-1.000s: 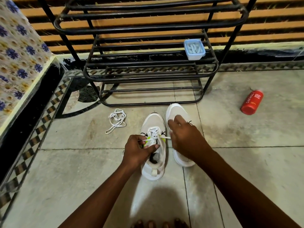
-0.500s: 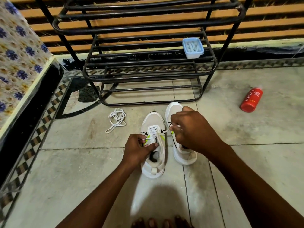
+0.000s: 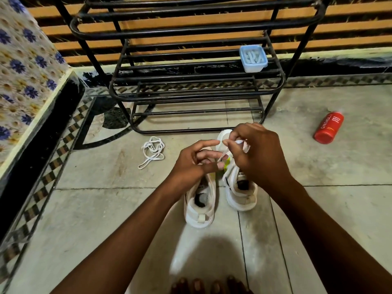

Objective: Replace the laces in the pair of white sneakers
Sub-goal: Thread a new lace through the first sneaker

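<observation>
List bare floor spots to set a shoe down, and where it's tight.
Free: the wide tiles between the right sneaker and the red bottle; the near-left tiles between the left sneaker and the checkered border. Tight: between the loose lace, the rack base and both hands.

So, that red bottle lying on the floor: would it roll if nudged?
Probably. The red bottle lies on its side on the smooth floor, and it looks round. Its plastic-looking body suggests it is light, though how full it is cannot be told.
</observation>
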